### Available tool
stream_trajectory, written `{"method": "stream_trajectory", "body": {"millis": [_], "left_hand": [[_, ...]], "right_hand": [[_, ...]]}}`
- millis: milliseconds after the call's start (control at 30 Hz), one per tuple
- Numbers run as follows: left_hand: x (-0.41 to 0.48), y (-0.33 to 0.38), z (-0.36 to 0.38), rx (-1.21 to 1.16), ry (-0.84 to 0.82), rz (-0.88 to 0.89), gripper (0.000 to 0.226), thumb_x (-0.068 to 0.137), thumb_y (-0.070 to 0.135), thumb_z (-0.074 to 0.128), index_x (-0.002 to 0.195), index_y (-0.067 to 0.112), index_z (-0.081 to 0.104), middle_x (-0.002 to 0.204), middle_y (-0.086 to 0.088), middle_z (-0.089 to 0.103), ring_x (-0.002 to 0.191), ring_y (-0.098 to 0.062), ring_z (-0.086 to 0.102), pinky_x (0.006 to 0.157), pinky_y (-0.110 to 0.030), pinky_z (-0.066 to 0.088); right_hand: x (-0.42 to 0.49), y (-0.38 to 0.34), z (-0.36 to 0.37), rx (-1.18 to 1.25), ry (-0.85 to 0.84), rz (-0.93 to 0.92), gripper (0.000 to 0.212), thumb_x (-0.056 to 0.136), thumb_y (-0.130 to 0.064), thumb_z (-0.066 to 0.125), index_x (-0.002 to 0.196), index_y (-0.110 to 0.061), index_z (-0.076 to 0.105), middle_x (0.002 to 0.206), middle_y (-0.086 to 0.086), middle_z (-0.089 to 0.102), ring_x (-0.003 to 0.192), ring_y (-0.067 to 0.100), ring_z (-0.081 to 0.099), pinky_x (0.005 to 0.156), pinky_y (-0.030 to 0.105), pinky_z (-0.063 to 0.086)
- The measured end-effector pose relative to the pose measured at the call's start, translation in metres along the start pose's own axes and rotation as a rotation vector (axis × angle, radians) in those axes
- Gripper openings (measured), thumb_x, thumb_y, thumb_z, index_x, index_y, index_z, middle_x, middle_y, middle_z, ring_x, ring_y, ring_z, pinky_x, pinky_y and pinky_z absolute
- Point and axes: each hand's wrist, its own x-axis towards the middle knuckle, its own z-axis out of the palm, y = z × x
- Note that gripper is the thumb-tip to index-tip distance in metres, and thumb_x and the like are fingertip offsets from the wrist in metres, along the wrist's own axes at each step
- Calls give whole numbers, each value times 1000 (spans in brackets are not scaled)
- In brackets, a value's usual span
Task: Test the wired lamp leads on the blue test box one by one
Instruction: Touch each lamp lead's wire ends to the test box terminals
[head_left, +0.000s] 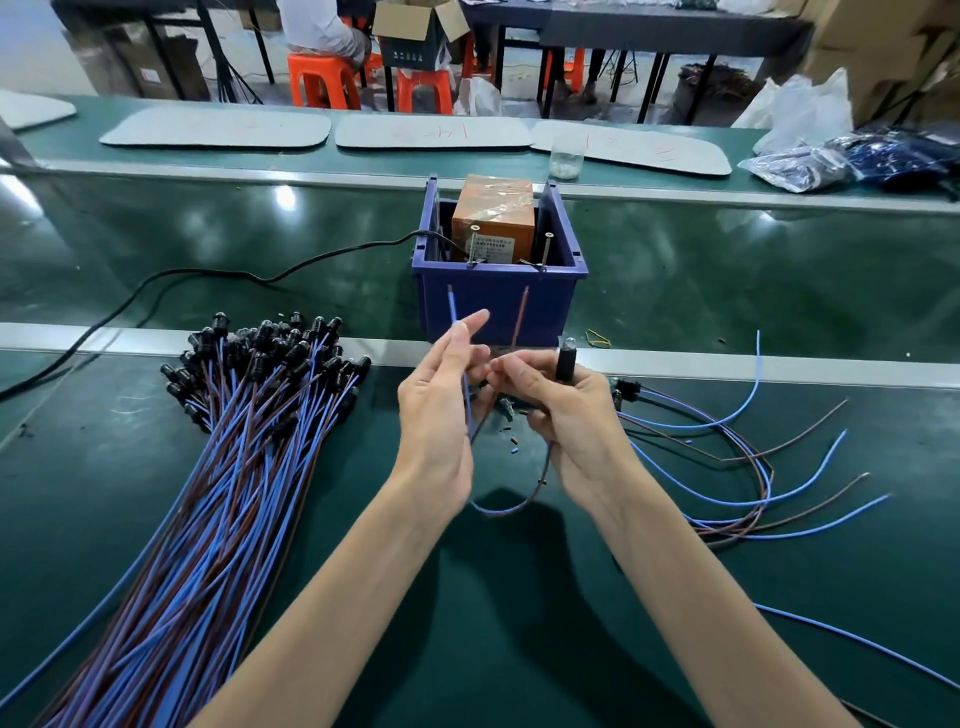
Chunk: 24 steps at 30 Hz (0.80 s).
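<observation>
a: head view, then. where's the lamp (565, 359) being tested?
b: in the right hand (571, 421), raised over the worktop (519, 613) just in front of the box (498, 304). the fingers curl round its black body, glass tip up, and thumb and forefinger pinch the brown wire (521, 317). the left hand (441, 415) pinches the blue wire (453, 312), forefinger sticking out straight.
a: both wire ends point up?
b: yes, up across the box's front wall, below the two screws (474, 247) at its rim. not touching them yet, as far as i can see.
a: how will it handle?
b: light, i'd say. the wires look thin and springy. they hold a loop below the hands, so long free ends would likely wobble. best to pinch each one close to its tip, leaving just enough to steer onto a screw. the insulation looks smooth, so pinch firmly. the glass tip is probably fragile, so hold the black body, as now.
a: and the rest?
b: a thick bundle (244, 441) of leads lies to the left, heads toward the box. a few loose leads (737, 527) lie to the right. i'd guess those are done, so the job's early. an orange block (493, 218) sits inside the box and a black cable (208, 273) runs into it. it's likely live, so keep fingers off the bare tips.
</observation>
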Motion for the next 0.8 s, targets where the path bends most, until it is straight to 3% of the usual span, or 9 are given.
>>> {"method": "stream_trajectory", "body": {"millis": [67,133,267,400,667,733,800], "left_hand": [[3,-1,-4,32,92,56,29,101,31,46,90,24,72,56,8,55,55,-7,56,60,-19,52],[8,-2,-7,92,169,77,34,102,36,43,85,20,68,48,10,37,41,-5,40,44,-15,41],[21,-2,-8,8,275,6,39,104,25,35,84,12,64,47,14,25,39,-5,21,37,-14,24],[31,-4,-2,-1,253,55,32,102,9,32,91,12,61,51,10,37,41,-3,31,44,-15,31],[58,2,13,270,297,145,23,101,26,47,83,14,55,46,8,54,36,-6,41,39,-19,37],[69,6,17,349,340,169,23,98,28,51,79,17,57,64,-4,64,49,-13,49,51,-28,46],[79,7,18,416,394,184,22,95,30,54,77,20,59,80,-14,69,66,-24,55,74,-40,52]], "right_hand": [[2,0,-1,2,59,-18,10,93,-6,59,85,-11,61,70,4,73,61,12,70,45,10,43],[3,1,-1,-44,121,-57,7,95,-12,58,88,-13,57,64,3,71,52,12,66,46,12,44],[12,2,-4,10,276,-107,13,94,-13,60,81,-10,60,54,-1,64,41,4,47,45,11,39],[25,-8,-15,95,434,-59,15,93,-10,60,78,-8,62,52,-5,63,39,1,40,37,9,29],[56,-25,-18,-9,473,-138,21,92,-6,55,71,-10,57,47,-4,60,35,3,38,35,13,26],[64,-28,-17,-73,485,-149,23,91,-6,56,69,-10,57,44,-6,56,33,4,37,35,14,26],[70,-29,-17,-119,485,-149,23,90,-5,55,68,-11,57,47,-4,51,32,2,35,34,14,25]]}}
